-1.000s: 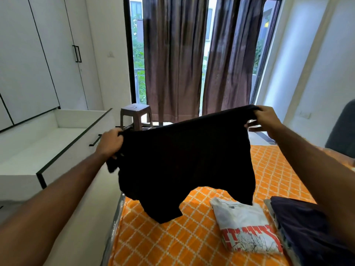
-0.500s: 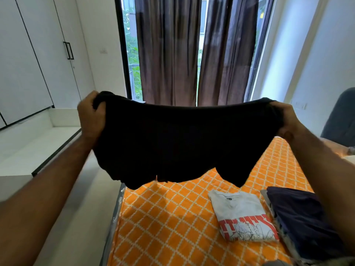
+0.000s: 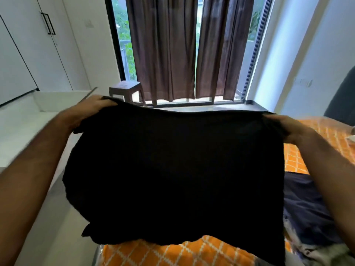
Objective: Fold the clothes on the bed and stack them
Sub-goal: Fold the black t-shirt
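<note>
1. The bed (image 3: 192, 252), under its orange lattice sheet, takes up the lower and right part of what we see. Its left edge runs close beside a white ledge (image 3: 23, 120), so we judge there is little spare room on that side. The open sheet toward the window looks like the freest place to lay something flat.

2. The black garment (image 3: 172, 169) is the largest thing in front of us. It hangs in the air, stretched wide between both hands, and covers most of the bed. Its lower hem dangles just above the near sheet. It is not yet folded, so we judge this piece to be at its opening step.

3. A dark navy pile (image 3: 307, 208) lies on the bed to our right, partly behind the right forearm. We cannot tell whether it is folded. Anything behind the black cloth is hidden, so how much is done stays uncertain.

4. Our left hand (image 3: 90, 110) grips the garment's upper left corner, fingers curled over the edge.

5. Our right hand (image 3: 290, 127) holds the upper right corner, with the fabric bunched in its closed fingers.

6. A small stool (image 3: 125, 89) stands by the curtains (image 3: 192, 50), well clear of our arms.
</note>
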